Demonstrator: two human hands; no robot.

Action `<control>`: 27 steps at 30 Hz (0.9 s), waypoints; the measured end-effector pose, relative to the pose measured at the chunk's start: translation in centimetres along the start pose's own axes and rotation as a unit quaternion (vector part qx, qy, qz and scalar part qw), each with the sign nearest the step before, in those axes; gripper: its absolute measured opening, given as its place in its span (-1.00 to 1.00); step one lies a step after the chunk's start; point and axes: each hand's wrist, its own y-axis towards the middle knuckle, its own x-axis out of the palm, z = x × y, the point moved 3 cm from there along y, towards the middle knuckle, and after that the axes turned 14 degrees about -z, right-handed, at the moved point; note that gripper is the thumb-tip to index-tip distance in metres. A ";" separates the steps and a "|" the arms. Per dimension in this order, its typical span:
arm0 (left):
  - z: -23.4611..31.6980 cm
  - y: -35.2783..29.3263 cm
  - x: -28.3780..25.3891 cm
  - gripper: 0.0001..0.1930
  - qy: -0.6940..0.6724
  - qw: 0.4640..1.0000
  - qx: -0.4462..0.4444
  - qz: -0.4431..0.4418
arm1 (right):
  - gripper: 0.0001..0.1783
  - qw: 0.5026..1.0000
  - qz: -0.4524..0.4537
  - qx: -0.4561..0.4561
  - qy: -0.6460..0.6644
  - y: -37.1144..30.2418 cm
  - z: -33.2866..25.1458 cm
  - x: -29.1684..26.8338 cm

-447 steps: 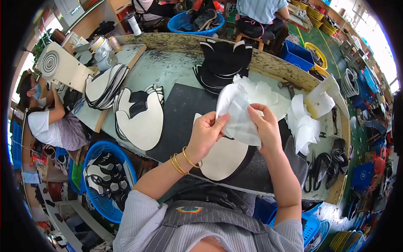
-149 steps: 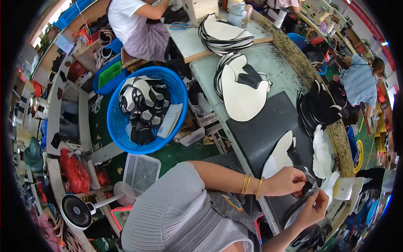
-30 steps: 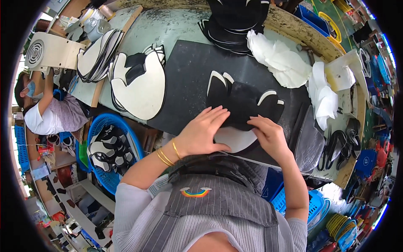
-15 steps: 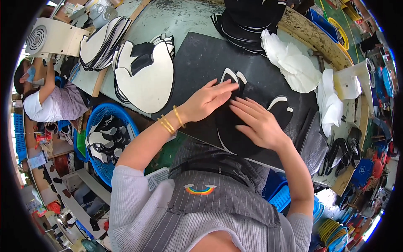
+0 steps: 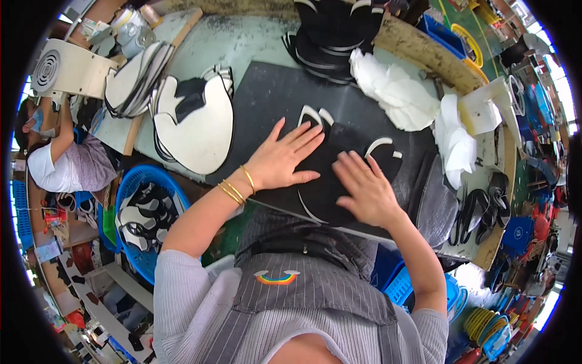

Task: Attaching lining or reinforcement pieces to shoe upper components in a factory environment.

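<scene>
Slanting inward, palm-down hands (image 5: 284,159) (image 5: 370,195) overlie black piece (image 5: 325,193).

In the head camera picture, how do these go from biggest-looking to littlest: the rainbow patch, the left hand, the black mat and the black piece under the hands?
Largest to smallest, as they look:
1. Black mat
2. Black piece, partly covered
3. Left hand
4. Rainbow patch
</scene>
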 end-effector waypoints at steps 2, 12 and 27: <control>0.3 0.3 0.7 -0.22 -0.001 1.000 -0.008 -0.006 | -0.31 0.992 0.006 0.124 -0.030 -0.4 4.3 -0.2; 2.8 -1.2 -0.6 -0.29 -0.705 0.655 -0.200 0.185 | 0.16 0.998 0.039 -0.037 0.027 -1.2 -3.7 1.5; 2.3 -1.4 -0.2 -0.64 -0.661 0.717 -0.130 0.180 | -0.27 0.995 0.098 -0.024 0.021 -1.4 -2.7 -0.7</control>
